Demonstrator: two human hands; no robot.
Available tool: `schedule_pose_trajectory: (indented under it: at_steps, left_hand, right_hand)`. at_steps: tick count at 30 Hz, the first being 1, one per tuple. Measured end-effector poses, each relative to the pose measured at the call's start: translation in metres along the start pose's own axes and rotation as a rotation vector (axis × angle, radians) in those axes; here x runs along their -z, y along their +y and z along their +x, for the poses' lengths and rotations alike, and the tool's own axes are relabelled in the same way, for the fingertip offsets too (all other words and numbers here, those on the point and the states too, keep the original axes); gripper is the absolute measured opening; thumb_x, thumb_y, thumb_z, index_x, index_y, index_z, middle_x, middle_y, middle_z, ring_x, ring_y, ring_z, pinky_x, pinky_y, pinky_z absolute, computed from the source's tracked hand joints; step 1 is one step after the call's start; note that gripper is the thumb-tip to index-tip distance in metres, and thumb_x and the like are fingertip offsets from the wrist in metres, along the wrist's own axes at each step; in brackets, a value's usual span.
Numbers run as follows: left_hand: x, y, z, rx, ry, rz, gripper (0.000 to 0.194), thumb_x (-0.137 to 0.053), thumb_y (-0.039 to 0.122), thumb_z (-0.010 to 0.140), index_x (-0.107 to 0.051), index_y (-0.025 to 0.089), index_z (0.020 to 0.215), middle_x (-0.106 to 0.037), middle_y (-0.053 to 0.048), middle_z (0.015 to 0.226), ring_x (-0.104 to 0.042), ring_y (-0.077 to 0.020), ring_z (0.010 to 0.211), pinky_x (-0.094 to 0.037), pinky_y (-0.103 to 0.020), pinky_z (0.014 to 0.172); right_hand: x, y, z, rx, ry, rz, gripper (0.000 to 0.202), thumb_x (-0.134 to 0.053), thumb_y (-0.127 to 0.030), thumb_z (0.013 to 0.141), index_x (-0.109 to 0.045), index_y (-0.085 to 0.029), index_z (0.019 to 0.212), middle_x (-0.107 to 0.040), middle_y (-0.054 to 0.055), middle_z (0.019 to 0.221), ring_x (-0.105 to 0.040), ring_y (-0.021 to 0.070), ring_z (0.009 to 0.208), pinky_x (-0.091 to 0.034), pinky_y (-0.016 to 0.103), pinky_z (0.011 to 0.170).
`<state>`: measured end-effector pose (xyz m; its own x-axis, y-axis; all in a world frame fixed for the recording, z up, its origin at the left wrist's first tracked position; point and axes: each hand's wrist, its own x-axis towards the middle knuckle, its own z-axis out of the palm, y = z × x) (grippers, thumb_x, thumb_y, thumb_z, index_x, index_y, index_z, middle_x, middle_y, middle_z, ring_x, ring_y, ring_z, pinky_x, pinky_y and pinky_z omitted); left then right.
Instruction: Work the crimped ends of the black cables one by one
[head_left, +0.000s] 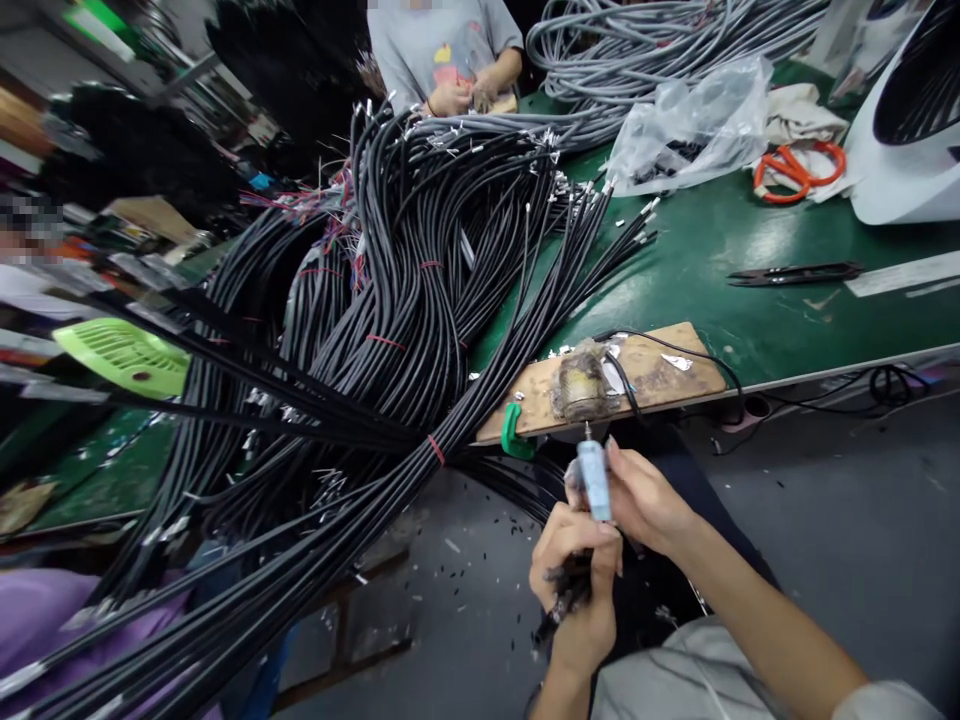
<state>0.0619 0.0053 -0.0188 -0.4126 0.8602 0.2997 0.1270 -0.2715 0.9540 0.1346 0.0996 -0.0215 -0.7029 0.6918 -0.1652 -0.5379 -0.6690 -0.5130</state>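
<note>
A light-blue tapered plastic piece (594, 482) with a thin metal tip points up and away from me, just in front of a wooden board (675, 365). My right hand (649, 495) pinches it from the right side. Below it, my left hand (581, 560) is closed round some dark, short black pieces (566, 592), its thumb close to the lower end of the light-blue piece. The pieces are too blurred to name. A grimy yellowish metal cylinder (581, 385) sits on the board, beyond the tip.
A green clamp (516, 432) grips the board's front edge. Bundles of black cables (405, 300) cover the left side. On the green table (697, 240) lie thread snips (795, 274), orange-handled scissors (801, 172) and a plastic bag (690, 130). A co-worker (450, 50) sits opposite.
</note>
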Motion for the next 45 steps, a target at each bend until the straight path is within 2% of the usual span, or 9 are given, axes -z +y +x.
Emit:
schedule_pose_trajectory:
  at_steps: [7, 14, 20, 23, 29, 34, 37, 40, 45]
  left_hand:
    - [0.0, 0.006, -0.008, -0.037, 0.038, -0.057, 0.005, -0.063, 0.017, 0.086, -0.063, 0.021, 0.085, -0.063, 0.001, 0.076, -0.056, -0.0067, 0.047, -0.048, -0.021, 0.048]
    - [0.018, 0.008, -0.012, 0.157, -0.105, 0.0, 0.012, -0.062, 0.027, 0.086, -0.055, 0.017, 0.089, -0.072, -0.003, 0.069, -0.072, -0.0184, 0.06, -0.057, -0.027, 0.058]
    - [0.026, 0.009, -0.006, 0.164, -0.241, 0.168, 0.022, -0.077, 0.022, 0.069, -0.056, 0.016, 0.07, -0.061, 0.003, 0.059, -0.059, -0.0101, 0.049, -0.047, -0.017, 0.046]
    - [0.026, 0.014, -0.01, 0.186, -0.259, 0.148, 0.017, -0.076, 0.017, 0.07, -0.059, 0.015, 0.073, -0.062, 0.002, 0.065, -0.061, -0.0108, 0.053, -0.049, -0.017, 0.049]
    - [0.02, 0.019, -0.021, 0.187, -0.194, 0.129, 0.002, -0.065, 0.017, 0.082, -0.064, 0.015, 0.081, -0.061, -0.001, 0.072, -0.064, -0.0122, 0.057, -0.053, -0.02, 0.055]
    - [0.016, 0.015, -0.026, 0.129, -0.112, 0.161, 0.008, -0.066, 0.022, 0.082, -0.062, 0.015, 0.079, -0.057, 0.0, 0.07, -0.059, -0.0102, 0.055, -0.048, -0.018, 0.051]
    - [0.017, 0.014, -0.028, 0.123, -0.13, 0.179, 0.008, -0.064, 0.022, 0.084, -0.063, 0.016, 0.079, -0.057, 0.001, 0.069, -0.057, -0.0097, 0.053, -0.045, -0.018, 0.049]
    - [0.02, 0.018, -0.028, 0.089, -0.179, 0.192, 0.01, -0.06, 0.02, 0.086, -0.064, 0.016, 0.079, -0.055, 0.003, 0.06, -0.054, -0.0087, 0.047, -0.042, -0.02, 0.049]
    - [0.024, 0.028, -0.022, 0.142, -0.248, 0.188, 0.023, -0.052, 0.023, 0.092, -0.063, 0.016, 0.074, -0.049, 0.005, 0.05, -0.04, -0.0047, 0.036, -0.034, -0.019, 0.043]
  right_hand:
    - [0.033, 0.002, -0.019, 0.032, 0.09, -0.082, 0.043, -0.063, -0.054, 0.083, -0.069, -0.012, 0.083, -0.062, 0.005, 0.069, -0.051, 0.0109, 0.063, -0.039, 0.023, 0.058]
    - [0.026, -0.013, -0.058, 0.325, 0.245, -0.784, 0.02, -0.067, -0.035, 0.084, -0.066, -0.016, 0.077, -0.058, 0.002, 0.068, -0.05, 0.0131, 0.063, -0.04, 0.027, 0.059]
    - [-0.016, -0.025, -0.07, 0.559, -0.167, -1.361, 0.005, -0.067, -0.02, 0.084, -0.068, -0.017, 0.087, -0.064, 0.005, 0.079, -0.05, 0.0183, 0.078, -0.041, 0.034, 0.071]
    - [-0.019, -0.016, -0.071, 0.645, -0.11, -1.314, 0.01, -0.059, -0.014, 0.087, -0.065, -0.015, 0.08, -0.06, 0.004, 0.073, -0.048, 0.017, 0.073, -0.04, 0.033, 0.068]
    - [-0.01, 0.02, -0.071, 0.761, 0.234, -0.974, 0.013, -0.061, -0.016, 0.084, -0.063, -0.018, 0.071, -0.052, 0.002, 0.068, -0.046, 0.0169, 0.069, -0.039, 0.031, 0.062]
    - [-0.01, 0.043, -0.068, 0.244, 0.262, -0.107, 0.025, -0.075, -0.037, 0.074, -0.061, -0.017, 0.069, -0.049, -0.001, 0.068, -0.04, 0.0084, 0.054, -0.031, 0.02, 0.044]
    - [-0.008, 0.041, -0.067, 0.04, 0.173, 0.087, 0.028, -0.079, -0.039, 0.07, -0.063, -0.016, 0.074, -0.052, -0.002, 0.067, -0.042, 0.007, 0.051, -0.033, 0.018, 0.042]
    - [-0.003, 0.029, -0.068, 0.111, 0.036, -0.067, 0.025, -0.074, -0.037, 0.076, -0.064, -0.015, 0.074, -0.051, -0.001, 0.068, -0.045, 0.0083, 0.052, -0.038, 0.02, 0.045]
    - [0.003, 0.005, -0.072, 0.499, -0.068, -0.703, 0.015, -0.062, -0.03, 0.088, -0.067, -0.016, 0.092, -0.056, 0.004, 0.083, -0.053, 0.0151, 0.076, -0.043, 0.028, 0.067]
